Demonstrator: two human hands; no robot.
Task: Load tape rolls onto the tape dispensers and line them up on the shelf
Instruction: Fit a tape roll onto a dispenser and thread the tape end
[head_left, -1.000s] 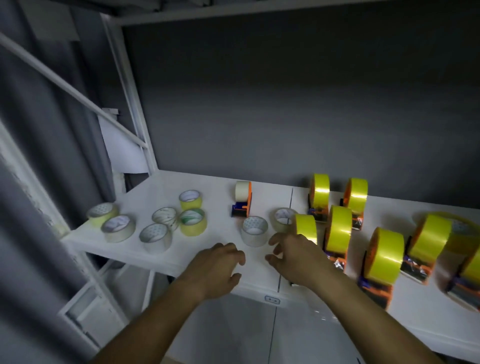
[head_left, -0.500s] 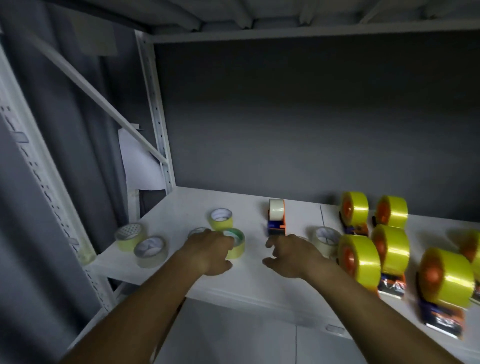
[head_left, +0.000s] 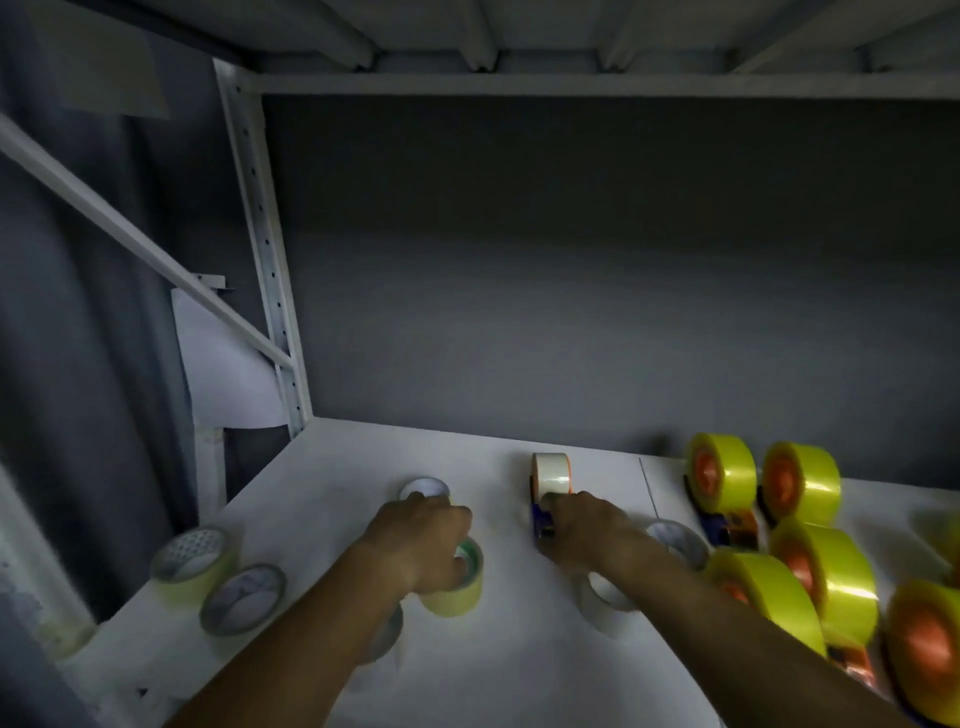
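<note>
On the white shelf (head_left: 332, 467) stands a blue and orange dispenser (head_left: 540, 514) loaded with a white tape roll (head_left: 551, 474). My right hand (head_left: 587, 525) is closed around its blue handle end. My left hand (head_left: 421, 545) lies on a yellow tape roll with a green core (head_left: 460, 592), fingers curled over its top. Loose rolls lie flat around them: one just behind my left hand (head_left: 423, 487), one half hidden under my left forearm (head_left: 387, 636), a white one under my right forearm (head_left: 605, 605), another right of my wrist (head_left: 678, 540).
Two more loose rolls (head_left: 192, 561) (head_left: 244, 597) lie at the shelf's left front corner. Several dispensers loaded with bright yellow tape (head_left: 722, 475) (head_left: 826, 571) crowd the right side. A white upright post (head_left: 260, 260) and a diagonal brace (head_left: 130, 228) bound the left; the upper shelf (head_left: 571, 83) is overhead.
Both hands have moved forward over the shelf. The left has come down on the yellow roll, and the right has taken hold of the white-roll dispenser. The view has shifted left and closer.
</note>
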